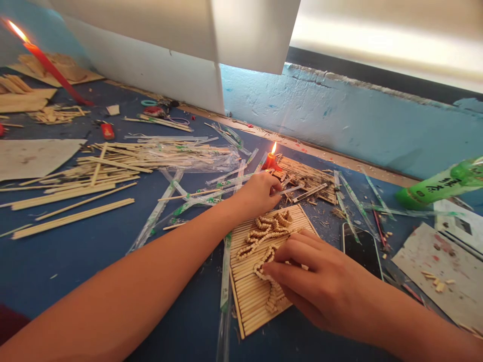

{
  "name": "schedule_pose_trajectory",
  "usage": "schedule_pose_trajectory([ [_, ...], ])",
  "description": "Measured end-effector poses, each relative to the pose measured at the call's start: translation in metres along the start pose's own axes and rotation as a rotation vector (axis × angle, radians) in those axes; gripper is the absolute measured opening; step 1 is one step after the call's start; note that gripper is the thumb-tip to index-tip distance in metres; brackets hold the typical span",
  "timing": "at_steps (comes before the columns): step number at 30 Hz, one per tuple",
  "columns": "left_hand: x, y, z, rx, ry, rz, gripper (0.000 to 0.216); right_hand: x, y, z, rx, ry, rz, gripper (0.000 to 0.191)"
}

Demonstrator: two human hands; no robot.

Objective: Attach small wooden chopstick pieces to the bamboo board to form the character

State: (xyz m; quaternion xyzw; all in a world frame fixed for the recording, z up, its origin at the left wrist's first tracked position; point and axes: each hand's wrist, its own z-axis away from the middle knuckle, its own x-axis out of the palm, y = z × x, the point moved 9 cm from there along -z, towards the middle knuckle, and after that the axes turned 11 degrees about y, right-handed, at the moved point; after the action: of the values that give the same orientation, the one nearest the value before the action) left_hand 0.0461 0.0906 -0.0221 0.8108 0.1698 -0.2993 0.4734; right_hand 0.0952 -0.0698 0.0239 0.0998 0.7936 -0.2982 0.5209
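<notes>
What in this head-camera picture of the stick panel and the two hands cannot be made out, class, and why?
- Head view: what the left hand grips near the small candle; its curled fingers hide it.
- Head view: the bead-like pattern on the stick panel; the right hand covers its middle.
- Head view: the green bottle; cut off by the right edge, label too small.
- Head view: the phone screen; dark.

Candle (270,160) behind stick mat (251,291); phone (361,249) right of it.

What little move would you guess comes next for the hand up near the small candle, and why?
Probably the left hand brings its small piece back to the stick mat. The right hand presses the bead-like pattern there, and the pattern looks unfinished.
</notes>
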Motion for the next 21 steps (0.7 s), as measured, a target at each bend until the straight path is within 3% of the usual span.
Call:
schedule_pose_trajectory([
  [9, 0.001, -0.002, 0.0, -0.007, 0.0, 0.003, 0.015, 0.008, 0.0, 0.004, 0.005, -0.051, -0.023, 0.03],
  [13, 0.001, -0.003, 0.001, -0.019, -0.002, 0.004, 0.017, -0.02, 0.007, 0.005, 0.052, 0.044, -0.054, 0.033],
  [17, -0.001, -0.004, 0.001, -0.041, 0.002, 0.009, 0.019, -0.074, 0.059, 0.036, 0.428, 0.166, 0.077, 0.028],
  [21, -0.006, -0.004, 0.0, -0.057, 0.013, 0.024, 0.022, -0.08, 0.119, 0.111, 0.83, -0.031, 0.104, 0.078],
])
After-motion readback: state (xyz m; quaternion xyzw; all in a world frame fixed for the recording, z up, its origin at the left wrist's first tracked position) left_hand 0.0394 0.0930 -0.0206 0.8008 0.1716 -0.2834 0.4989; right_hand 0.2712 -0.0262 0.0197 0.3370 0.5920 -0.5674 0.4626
